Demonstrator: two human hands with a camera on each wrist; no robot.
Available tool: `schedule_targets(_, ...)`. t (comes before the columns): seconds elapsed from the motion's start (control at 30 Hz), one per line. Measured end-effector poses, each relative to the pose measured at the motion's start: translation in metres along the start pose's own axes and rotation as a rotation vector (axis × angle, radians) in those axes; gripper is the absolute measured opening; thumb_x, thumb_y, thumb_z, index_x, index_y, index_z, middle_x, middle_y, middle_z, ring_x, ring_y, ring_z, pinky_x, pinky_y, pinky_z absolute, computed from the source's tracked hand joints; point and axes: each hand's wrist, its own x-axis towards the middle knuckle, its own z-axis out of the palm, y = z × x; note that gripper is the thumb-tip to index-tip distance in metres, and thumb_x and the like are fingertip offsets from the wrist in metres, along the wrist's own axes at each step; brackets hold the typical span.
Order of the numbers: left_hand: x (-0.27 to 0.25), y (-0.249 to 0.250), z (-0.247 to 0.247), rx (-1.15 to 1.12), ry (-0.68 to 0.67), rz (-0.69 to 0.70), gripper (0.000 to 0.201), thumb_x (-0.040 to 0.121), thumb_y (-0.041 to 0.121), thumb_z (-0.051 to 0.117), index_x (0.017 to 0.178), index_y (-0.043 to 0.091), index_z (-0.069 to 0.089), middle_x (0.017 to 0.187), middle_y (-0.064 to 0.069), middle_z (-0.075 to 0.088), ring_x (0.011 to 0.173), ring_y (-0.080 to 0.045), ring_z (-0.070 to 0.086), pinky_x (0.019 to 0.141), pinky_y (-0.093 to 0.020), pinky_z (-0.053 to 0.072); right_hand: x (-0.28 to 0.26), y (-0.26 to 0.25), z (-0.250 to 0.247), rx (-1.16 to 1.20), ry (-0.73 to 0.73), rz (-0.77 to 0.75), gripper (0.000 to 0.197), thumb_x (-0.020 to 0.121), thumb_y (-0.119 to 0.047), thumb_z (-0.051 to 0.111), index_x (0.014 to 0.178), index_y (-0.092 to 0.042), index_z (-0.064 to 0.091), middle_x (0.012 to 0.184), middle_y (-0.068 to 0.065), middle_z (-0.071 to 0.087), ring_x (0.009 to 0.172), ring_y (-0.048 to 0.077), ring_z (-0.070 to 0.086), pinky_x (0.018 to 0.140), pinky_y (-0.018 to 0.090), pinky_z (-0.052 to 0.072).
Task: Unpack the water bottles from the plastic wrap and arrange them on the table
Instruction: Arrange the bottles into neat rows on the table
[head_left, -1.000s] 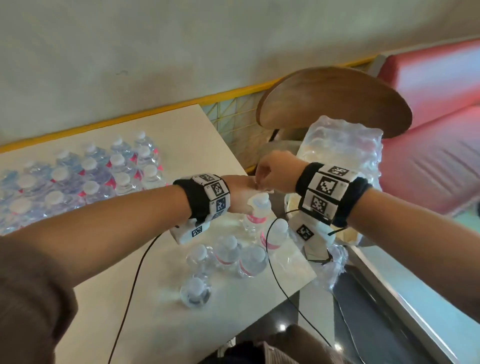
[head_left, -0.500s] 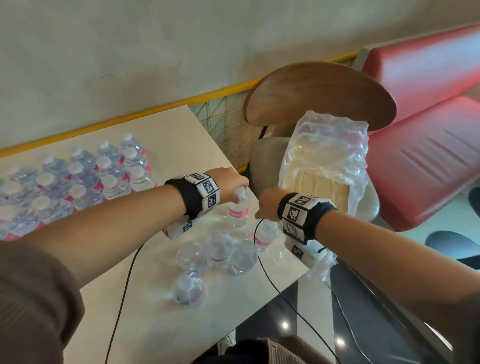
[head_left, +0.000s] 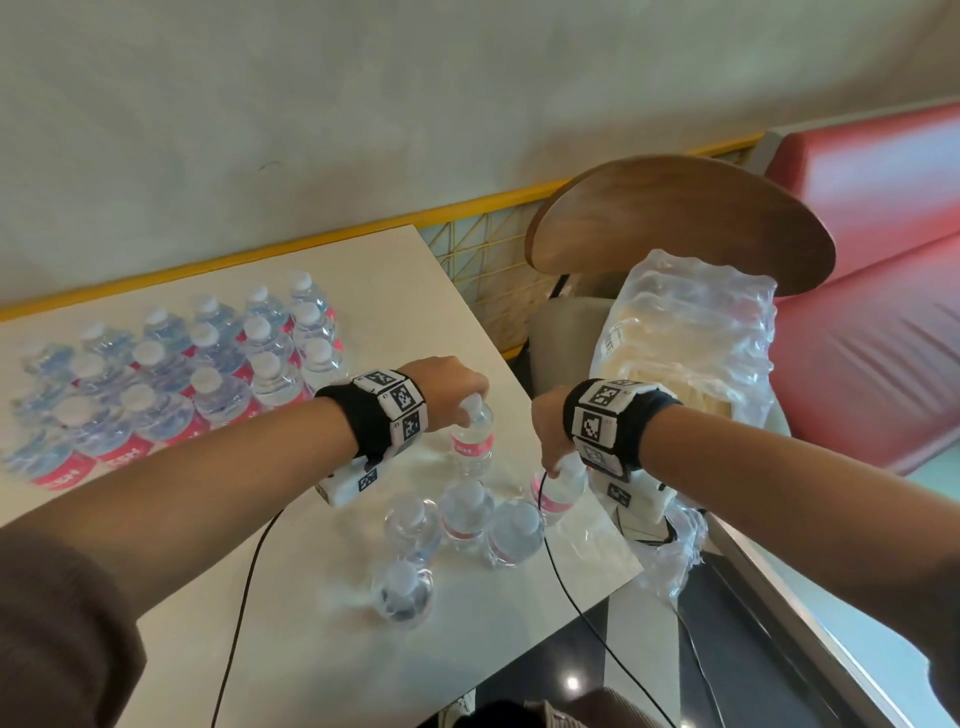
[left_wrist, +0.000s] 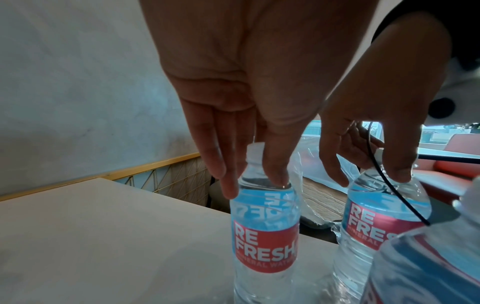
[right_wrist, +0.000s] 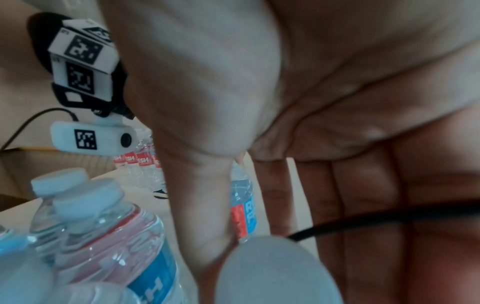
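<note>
**Both hands on bottle tops at the table's right edge**

From the head view I see my left hand (head_left: 451, 387) gripping from above a bottle (head_left: 471, 441) that stands upright on the table (head_left: 311, 597), and my right hand (head_left: 551, 436) gripping a second bottle (head_left: 558, 491) at the table's right edge.

The left wrist view shows what the head view hides: the left fingers (left_wrist: 275, 164) point down and pinch the first bottle's neck just under the cap, thumb on one side, the other fingers pressed together on the other. In the same view the right hand's fingers are spread over the shoulder of the second bottle, with a black cable (left_wrist: 389, 185) crossing it. The labels read "REFRESH", red with white letters, legible only here.

The right wrist view is blurred; it shows the palm, fingers pointing down, and a cap close under the thumb. I cannot tell the contact from it.

Count, head view: four more loose bottles (head_left: 465, 512) stand near the table's front right corner, so six in that group. A block of upright bottles (head_left: 208, 364) stands toward the table's far left; I count about twenty, the leftmost too blurred to be sure.

The plastic wrap (head_left: 691, 358) stands on a chair (head_left: 680, 218) just beside the table's right edge, and more wrap hangs off that edge.
</note>
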Motion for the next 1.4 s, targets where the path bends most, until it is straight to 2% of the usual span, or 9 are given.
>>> schedule_targets(0.13, -0.006, -0.015, 0.005, -0.013, 0.023, -0.038, 0.033, 0.088, 0.028, 0.062, 0.119, 0.017, 0.057, 0.111, -0.012, 0.062, 0.099, -0.030, 0.060, 0.071, -0.028, 0.039, -0.003, -0.012, -0.005, -0.133, 0.091, -0.031, 0.043, 0.076, -0.032, 0.075, 0.107, -0.004, 0.067, 0.100, 0.008, 0.070, 0.082, 0.022, 0.063, 0.084, 0.030, 0.054)
schedule_targets(0.23, -0.011, -0.026, 0.008, -0.033, 0.036, -0.075, 0.035, 0.088, 0.029, 0.063, 0.121, 0.018, 0.056, 0.113, -0.012, 0.061, 0.100, -0.030, 0.060, 0.075, -0.030, 0.042, -0.006, -0.013, -0.011, -0.110, 0.198, -0.085, 0.036, 0.078, -0.023, 0.073, 0.108, -0.004, 0.067, 0.101, 0.009, 0.069, 0.091, 0.024, 0.066, 0.082, 0.030, 0.055)
schedule_targets(0.47, -0.022, -0.049, 0.010, -0.082, 0.090, -0.179, 0.035, 0.088, 0.029, 0.062, 0.120, 0.017, 0.056, 0.111, -0.012, 0.062, 0.100, -0.030, 0.060, 0.077, -0.032, 0.045, 0.005, -0.024, -0.022, -0.066, 0.370, -0.292, 0.038, 0.088, -0.007, 0.058, 0.126, -0.011, 0.055, 0.128, 0.009, 0.049, 0.119, 0.025, 0.049, 0.095, 0.029, 0.042)
schedule_targets(0.63, -0.033, -0.062, 0.010, -0.087, 0.110, -0.246, 0.030, 0.089, 0.026, 0.060, 0.117, 0.017, 0.057, 0.108, -0.011, 0.062, 0.097, -0.028, 0.061, 0.072, -0.030, 0.042, 0.023, -0.050, -0.031, -0.129, 0.401, -0.384, 0.045, 0.085, -0.005, 0.060, 0.127, -0.019, 0.053, 0.128, 0.007, 0.041, 0.115, 0.028, 0.047, 0.094, 0.036, 0.046)
schedule_targets(0.77, -0.042, -0.073, 0.015, -0.107, 0.093, -0.288, 0.027, 0.088, 0.024, 0.059, 0.114, 0.016, 0.057, 0.106, -0.010, 0.063, 0.098, -0.029, 0.061, 0.074, -0.032, 0.045, 0.029, -0.054, -0.036, -0.174, 0.289, -0.346, 0.064, 0.075, -0.022, 0.076, 0.132, -0.024, 0.047, 0.130, 0.006, 0.038, 0.116, 0.026, 0.050, 0.096, 0.037, 0.047)
schedule_targets(0.93, -0.051, -0.078, 0.019, -0.170, 0.096, -0.312, 0.020, 0.087, 0.022, 0.058, 0.106, 0.017, 0.059, 0.101, -0.009, 0.063, 0.096, -0.029, 0.061, 0.072, -0.030, 0.044, 0.029, -0.053, -0.038, -0.212, 0.154, -0.309, 0.086, 0.066, -0.029, 0.082, 0.139, -0.030, 0.037, 0.135, 0.006, 0.040, 0.123, 0.026, 0.046, 0.101, 0.039, 0.043)
schedule_targets(1.07, -0.052, -0.077, 0.019, -0.184, 0.097, -0.312, 0.022, 0.088, 0.020, 0.057, 0.109, 0.018, 0.059, 0.104, -0.009, 0.064, 0.096, -0.028, 0.061, 0.075, -0.032, 0.047, 0.027, -0.054, -0.043, -0.188, 0.152, -0.322, 0.074, 0.073, -0.029, 0.077, 0.139, -0.028, 0.041, 0.139, 0.004, 0.043, 0.127, 0.023, 0.043, 0.105, 0.035, 0.039)
schedule_targets(1.23, -0.054, -0.076, 0.018, -0.171, 0.108, -0.306, 0.031, 0.088, 0.027, 0.060, 0.118, 0.018, 0.058, 0.112, -0.009, 0.062, 0.102, -0.029, 0.060, 0.081, -0.035, 0.048, 0.027, -0.053, -0.047, -0.121, 0.280, -0.335, 0.049, 0.088, -0.010, 0.059, 0.134, -0.023, 0.050, 0.140, 0.005, 0.047, 0.129, 0.022, 0.043, 0.105, 0.030, 0.037)
schedule_targets(1.4, -0.067, -0.081, 0.011, -0.189, 0.140, -0.292, 0.029, 0.088, 0.031, 0.059, 0.112, 0.014, 0.061, 0.103, -0.006, 0.064, 0.099, -0.027, 0.059, 0.075, -0.031, 0.044, 0.025, -0.055, -0.055, -0.074, 0.402, -0.338, 0.039, 0.086, -0.017, 0.063, 0.125, -0.017, 0.059, 0.128, 0.006, 0.058, 0.120, 0.023, 0.053, 0.098, 0.029, 0.043)
